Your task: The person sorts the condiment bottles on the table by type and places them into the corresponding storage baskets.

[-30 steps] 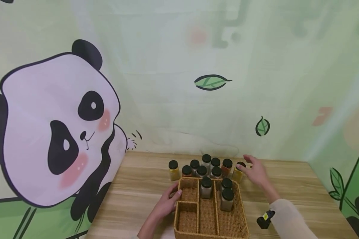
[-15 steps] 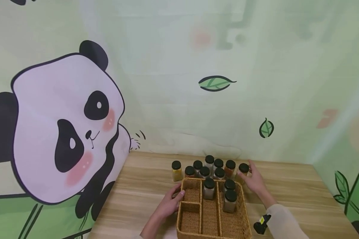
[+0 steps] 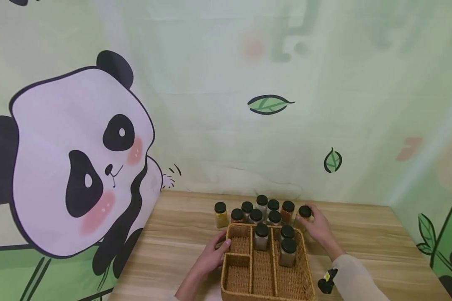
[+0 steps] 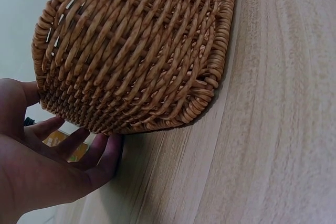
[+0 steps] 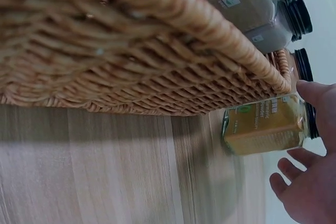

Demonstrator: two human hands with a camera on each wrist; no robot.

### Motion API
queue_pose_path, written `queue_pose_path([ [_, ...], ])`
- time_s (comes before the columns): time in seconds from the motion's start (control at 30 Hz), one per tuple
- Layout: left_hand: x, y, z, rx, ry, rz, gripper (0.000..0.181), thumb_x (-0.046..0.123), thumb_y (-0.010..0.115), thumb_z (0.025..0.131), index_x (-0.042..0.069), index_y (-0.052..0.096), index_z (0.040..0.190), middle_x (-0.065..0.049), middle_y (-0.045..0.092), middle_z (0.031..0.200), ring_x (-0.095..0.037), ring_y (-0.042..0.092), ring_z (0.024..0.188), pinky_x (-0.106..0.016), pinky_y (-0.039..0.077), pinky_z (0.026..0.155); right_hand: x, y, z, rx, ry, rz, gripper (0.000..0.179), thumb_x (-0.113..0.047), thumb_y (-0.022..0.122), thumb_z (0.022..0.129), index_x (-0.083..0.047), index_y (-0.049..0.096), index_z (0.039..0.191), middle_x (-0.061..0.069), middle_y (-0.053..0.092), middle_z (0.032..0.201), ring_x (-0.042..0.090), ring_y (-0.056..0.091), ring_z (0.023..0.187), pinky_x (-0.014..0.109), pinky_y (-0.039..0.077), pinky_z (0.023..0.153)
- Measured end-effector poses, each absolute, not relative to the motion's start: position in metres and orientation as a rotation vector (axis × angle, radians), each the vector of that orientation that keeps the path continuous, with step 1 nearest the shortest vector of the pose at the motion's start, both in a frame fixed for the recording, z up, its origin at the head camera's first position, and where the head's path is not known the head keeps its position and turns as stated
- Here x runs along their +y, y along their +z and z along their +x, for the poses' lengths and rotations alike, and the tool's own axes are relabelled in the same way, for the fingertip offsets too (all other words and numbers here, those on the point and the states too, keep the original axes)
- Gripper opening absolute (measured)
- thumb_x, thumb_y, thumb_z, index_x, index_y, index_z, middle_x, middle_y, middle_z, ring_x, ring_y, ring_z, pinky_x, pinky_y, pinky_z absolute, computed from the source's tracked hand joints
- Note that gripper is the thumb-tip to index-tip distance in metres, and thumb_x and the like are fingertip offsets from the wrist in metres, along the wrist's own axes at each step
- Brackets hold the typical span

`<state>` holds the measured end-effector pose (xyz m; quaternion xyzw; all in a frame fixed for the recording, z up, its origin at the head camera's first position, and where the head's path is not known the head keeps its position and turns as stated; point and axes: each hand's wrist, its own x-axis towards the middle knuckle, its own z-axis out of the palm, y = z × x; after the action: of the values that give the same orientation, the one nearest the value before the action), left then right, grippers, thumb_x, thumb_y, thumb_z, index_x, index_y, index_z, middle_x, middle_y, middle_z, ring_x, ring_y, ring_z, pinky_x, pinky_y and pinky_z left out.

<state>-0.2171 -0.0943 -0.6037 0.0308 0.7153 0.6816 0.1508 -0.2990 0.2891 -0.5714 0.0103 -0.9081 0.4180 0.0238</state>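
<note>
My left hand (image 3: 212, 253) holds the left side of a divided wicker basket (image 3: 226, 271), thumb at the rim and fingers against the outer wall, as the left wrist view also shows. Beyond the basket's far right corner, my right hand (image 3: 318, 225) grips a black-lidded jar (image 3: 305, 212) near its top. The right wrist view shows this jar's yellow contents and its turmeric powder label (image 5: 268, 121), the thumb by the lid and the fingers along the opposite side. Inside the basket stand one jar (image 3: 261, 237) in the middle section and two in the right section, the nearer jar (image 3: 287, 253) being brownish.
Several more black-lidded spice jars (image 3: 261, 203) stand close behind the basket. A yellow jar (image 3: 221, 215) is a little apart at their left. The wooden table (image 3: 181, 217) ends at a printed panda backdrop (image 3: 211, 125).
My right hand has come down from above the turmeric jar and closed round its upper part. The left hand keeps its place on the basket. The head view has shifted slightly.
</note>
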Motion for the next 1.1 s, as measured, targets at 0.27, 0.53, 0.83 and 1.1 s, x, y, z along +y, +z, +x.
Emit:
queue_pose_path([
  [0.27, -0.0934, -0.6057, -0.2167, 2.056, 1.959, 0.085, 0.078, 0.049, 0.057, 0.108, 0.002, 0.031, 0.165, -0.032, 0.03, 0.164, -0.053, 0.041, 0.145, -0.053, 0.058, 0.099, 0.2867, -0.5723, -0.2947, -2.754, 1.228, 0.001, 0.056, -0.019, 0.079, 0.098, 0.008, 0.048, 0.136, 0.036, 0.058, 0.131, 0.047, 0.059, 0.114, 0.059, 0.049, 0.094],
  [0.53, -0.0937, -0.6033, -0.2169, 2.069, 1.952, 0.092, 0.077, 0.048, 0.057, 0.109, 0.001, 0.031, 0.165, -0.033, 0.03, 0.164, -0.053, 0.043, 0.144, -0.053, 0.058, 0.099, 0.2893, -0.5735, -0.2919, -2.73, 1.222, 0.052, 0.047, -0.01, 0.076, 0.099, 0.005, 0.051, 0.135, 0.034, 0.061, 0.124, 0.042, 0.063, 0.104, 0.054, 0.052, 0.086],
  [0.83, -0.0948, -0.6042, -0.2166, 2.068, 1.952, 0.092, 0.077, 0.047, 0.057, 0.109, 0.0, 0.03, 0.165, -0.033, 0.031, 0.164, -0.053, 0.043, 0.144, -0.052, 0.059, 0.099, 0.2908, -0.5728, -0.2894, -2.761, 1.228, 0.037, 0.059, -0.012, 0.074, 0.1, 0.011, 0.043, 0.145, 0.036, 0.057, 0.13, 0.049, 0.057, 0.117, 0.061, 0.05, 0.097],
  [1.1, -0.0929, -0.6055, -0.2178, 2.062, 1.959, 0.08, 0.076, 0.047, 0.056, 0.109, 0.001, 0.031, 0.165, -0.033, 0.031, 0.164, -0.054, 0.039, 0.146, -0.054, 0.058, 0.099, 0.2939, -0.5742, -0.2903, -2.734, 1.19, -0.003, 0.046, -0.019, 0.08, 0.097, 0.006, 0.057, 0.128, 0.026, 0.064, 0.116, 0.042, 0.06, 0.108, 0.054, 0.051, 0.092],
])
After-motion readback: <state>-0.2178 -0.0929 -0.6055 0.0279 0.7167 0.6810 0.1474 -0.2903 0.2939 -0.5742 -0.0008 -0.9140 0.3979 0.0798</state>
